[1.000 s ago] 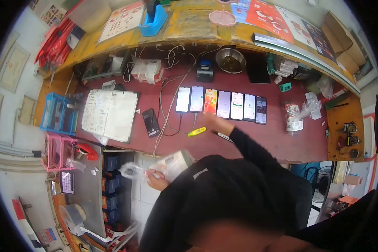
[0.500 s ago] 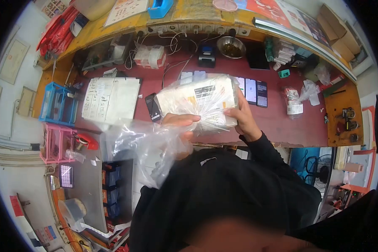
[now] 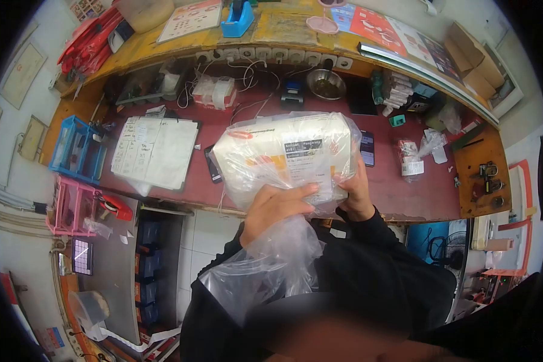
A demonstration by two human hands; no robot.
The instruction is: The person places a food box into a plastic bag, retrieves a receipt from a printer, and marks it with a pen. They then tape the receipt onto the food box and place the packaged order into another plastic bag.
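Observation:
Both hands hold up a white box with printed labels, wrapped in a clear plastic bag (image 3: 283, 154), in front of the red desk. My left hand (image 3: 274, 208) grips its lower left edge, and the bag's loose end (image 3: 265, 271) hangs down over my black sleeve. At the lower right corner my right hand (image 3: 356, 193) clasps the box. The box hides most of a row of phones on the desk; one dark phone (image 3: 367, 148) shows at its right and another (image 3: 211, 164) at its left.
The red desk (image 3: 428, 193) carries a clipboard with paper sheets (image 3: 154, 151), a metal bowl (image 3: 326, 84), small plastic bags (image 3: 413, 160) and cables. Blue (image 3: 75, 148) and pink (image 3: 69, 205) baskets stand at the left. A yellow shelf (image 3: 283, 27) with a tape dispenser (image 3: 236, 21) runs behind.
A second ago my right hand reached to the phones while the left held the bagged box low. Both hands have since raised the box, and it now sits closer to the camera.

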